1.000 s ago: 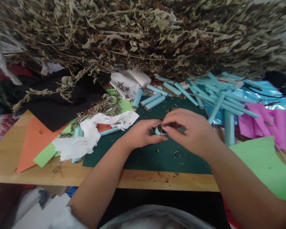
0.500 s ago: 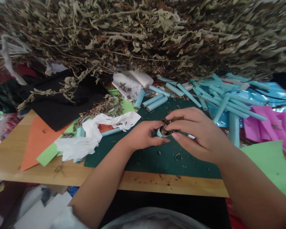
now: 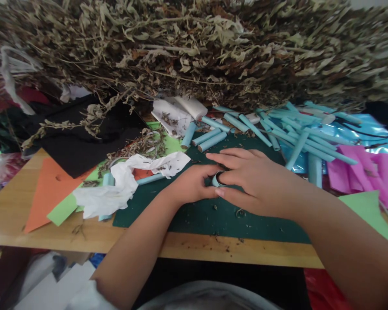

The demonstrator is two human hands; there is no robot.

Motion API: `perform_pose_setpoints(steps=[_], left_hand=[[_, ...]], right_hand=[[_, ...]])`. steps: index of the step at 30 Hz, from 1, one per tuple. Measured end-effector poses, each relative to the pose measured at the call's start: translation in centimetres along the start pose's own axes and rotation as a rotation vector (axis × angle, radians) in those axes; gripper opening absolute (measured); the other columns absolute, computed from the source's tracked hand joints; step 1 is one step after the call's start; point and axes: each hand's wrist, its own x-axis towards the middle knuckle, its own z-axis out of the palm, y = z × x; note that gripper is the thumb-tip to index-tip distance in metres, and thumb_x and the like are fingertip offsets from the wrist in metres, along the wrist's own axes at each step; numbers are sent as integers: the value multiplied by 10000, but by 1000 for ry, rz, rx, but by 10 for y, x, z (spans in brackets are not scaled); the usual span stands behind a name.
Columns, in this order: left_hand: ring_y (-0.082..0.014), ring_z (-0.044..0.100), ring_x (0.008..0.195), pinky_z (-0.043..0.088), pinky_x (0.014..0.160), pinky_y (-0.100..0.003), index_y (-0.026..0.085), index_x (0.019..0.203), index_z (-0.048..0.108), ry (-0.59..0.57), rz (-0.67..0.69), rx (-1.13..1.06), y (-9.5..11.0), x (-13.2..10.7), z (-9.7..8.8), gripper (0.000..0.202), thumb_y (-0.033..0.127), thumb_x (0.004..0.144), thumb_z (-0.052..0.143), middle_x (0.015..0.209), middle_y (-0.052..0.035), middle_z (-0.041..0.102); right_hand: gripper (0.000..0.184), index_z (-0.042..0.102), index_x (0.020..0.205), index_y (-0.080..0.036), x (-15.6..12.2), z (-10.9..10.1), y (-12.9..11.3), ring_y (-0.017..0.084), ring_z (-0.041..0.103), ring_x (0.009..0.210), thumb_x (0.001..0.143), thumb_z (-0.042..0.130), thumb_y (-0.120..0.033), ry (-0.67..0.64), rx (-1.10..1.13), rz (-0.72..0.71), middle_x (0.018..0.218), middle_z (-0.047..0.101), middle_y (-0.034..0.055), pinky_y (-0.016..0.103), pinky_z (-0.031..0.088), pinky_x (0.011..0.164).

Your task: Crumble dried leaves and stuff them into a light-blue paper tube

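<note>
Over the green mat, my left hand (image 3: 194,184) is curled round a short light-blue paper tube (image 3: 217,178) that stands with its open end up. My right hand (image 3: 250,181) reaches over it from the right. A finger of that hand presses at the tube's mouth, and its thumb lies along the near side by my left thumb. The upper fingers are stretched out and apart above the tube. What lies inside the tube is hidden by my fingers.
A large heap of dried leafy stalks (image 3: 194,51) fills the back. Several blue paper tubes (image 3: 297,129) lie back right beside pink paper (image 3: 352,168). Crumpled white paper (image 3: 123,185), orange paper (image 3: 48,189) and a black sheet (image 3: 74,146) are left. Leaf crumbs dot the green cutting mat (image 3: 194,219).
My right hand has moved left onto the tube's mouth, with a finger pressed into it. The dried leaf bits seen there before are now covered. My left hand stays round the tube.
</note>
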Motion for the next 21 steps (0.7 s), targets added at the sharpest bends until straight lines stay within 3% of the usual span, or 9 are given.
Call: perform_pose_setpoints(steps=[5,9,12,14,17,21], left_hand=[[-137,510,717,392,621,-208,136,887,574,4,5,-13,-1,0,0,276,316,678,561,828,-17,609],[-126,505,695,385,604,-199,136,888,576,11,8,12,0,1,0,246,272,683,555,811,-12,613],[-128,513,709,382,609,-199,137,884,572,0,23,7,1,1,-2,248,274,677,563,823,-14,611],[-128,514,701,383,612,-201,132,860,569,3,20,-4,1,0,-2,239,290,681,562,793,-15,603],[-117,501,666,380,601,-199,128,815,559,-1,20,-19,2,-1,-1,235,324,686,558,732,-9,577],[-98,482,638,376,587,-187,130,806,547,-10,34,-52,3,0,0,232,329,687,560,708,4,553]], right_hand=[[366,686,646,-229,15,1,0,350,363,1132,744,407,-444,-105,-50,-15,1258,423,55,573,309,817],[350,688,601,-215,27,0,1,377,425,1071,642,504,-510,-181,-101,-41,1184,499,78,557,361,780],[309,692,641,-203,24,-9,2,373,459,1036,628,537,-470,-204,-124,-36,1151,526,92,534,396,757],[252,690,726,-215,15,-17,3,330,481,1030,680,511,-386,-144,-101,-49,1133,544,77,481,426,750],[251,674,749,-239,-2,-24,6,234,530,987,754,427,-282,56,-20,-51,1046,599,32,366,462,724],[301,661,732,-211,-10,-15,8,202,567,918,797,375,-280,206,21,-20,1030,605,42,346,463,726]])
